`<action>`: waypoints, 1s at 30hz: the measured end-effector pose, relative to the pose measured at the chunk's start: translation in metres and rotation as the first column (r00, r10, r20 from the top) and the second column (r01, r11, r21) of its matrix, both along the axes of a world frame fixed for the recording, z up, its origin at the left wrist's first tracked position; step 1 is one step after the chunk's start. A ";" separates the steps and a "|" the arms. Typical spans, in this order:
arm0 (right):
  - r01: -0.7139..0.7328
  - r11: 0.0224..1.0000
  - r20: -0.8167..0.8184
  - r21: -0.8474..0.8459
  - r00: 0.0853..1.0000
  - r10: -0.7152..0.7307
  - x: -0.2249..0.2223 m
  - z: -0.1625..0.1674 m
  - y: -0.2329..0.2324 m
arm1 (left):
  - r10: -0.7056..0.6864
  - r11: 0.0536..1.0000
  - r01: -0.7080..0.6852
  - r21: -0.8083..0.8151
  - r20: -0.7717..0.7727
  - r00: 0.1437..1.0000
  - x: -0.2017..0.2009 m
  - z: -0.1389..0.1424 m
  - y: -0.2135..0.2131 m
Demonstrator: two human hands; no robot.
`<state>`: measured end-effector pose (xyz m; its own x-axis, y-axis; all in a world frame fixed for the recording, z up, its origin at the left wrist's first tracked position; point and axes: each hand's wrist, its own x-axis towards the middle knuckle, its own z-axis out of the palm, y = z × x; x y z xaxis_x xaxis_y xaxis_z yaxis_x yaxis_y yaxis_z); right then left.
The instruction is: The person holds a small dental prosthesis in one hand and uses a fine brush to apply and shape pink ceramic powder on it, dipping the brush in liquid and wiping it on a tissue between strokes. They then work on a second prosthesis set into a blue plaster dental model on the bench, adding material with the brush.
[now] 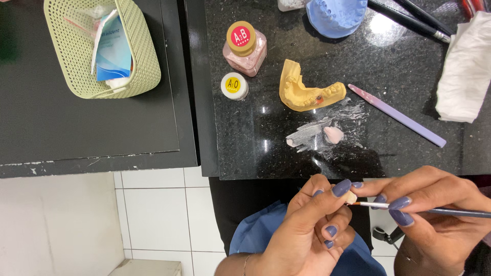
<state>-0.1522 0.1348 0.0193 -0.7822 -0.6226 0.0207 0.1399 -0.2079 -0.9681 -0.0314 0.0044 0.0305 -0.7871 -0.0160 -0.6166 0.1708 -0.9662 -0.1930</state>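
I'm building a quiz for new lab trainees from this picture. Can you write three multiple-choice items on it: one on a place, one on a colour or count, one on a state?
1. Where does the yellow jaw model lie?
A. In the basket
B. On the black counter, right of the two jars
C. In the left hand

2. How many jars with round lids stand on the black counter?
A. Two
B. Four
C. None

3. What is the right hand doing?
A. Lying flat and empty
B. Holding a thin brush with its tip at the small piece in the left hand
C. Gripping the lilac stick

Answers: 1 B, the model sits on the counter beside the jars. 2 A, a pink jar and a small jar show. 3 B, the brush meets the small piece pinched by the left hand.
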 end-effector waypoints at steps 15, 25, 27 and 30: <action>-0.170 0.985 -0.135 -0.013 0.977 0.166 -0.017 -0.014 0.020 | -0.005 1.000 0.005 0.002 0.059 0.998 0.000 0.002 0.001; -0.307 0.950 -0.229 0.056 0.922 0.311 -0.034 -0.025 0.039 | -0.001 1.000 0.002 -0.011 0.053 0.999 0.001 0.002 0.002; -0.342 0.935 -0.284 0.094 0.891 0.354 -0.038 -0.027 0.043 | 0.014 1.000 -0.013 -0.010 0.032 0.999 0.001 0.002 0.002; -0.327 0.936 -0.339 0.129 0.873 0.352 -0.034 -0.023 0.043 | 0.031 0.999 -0.031 0.008 0.006 0.999 0.002 0.003 0.002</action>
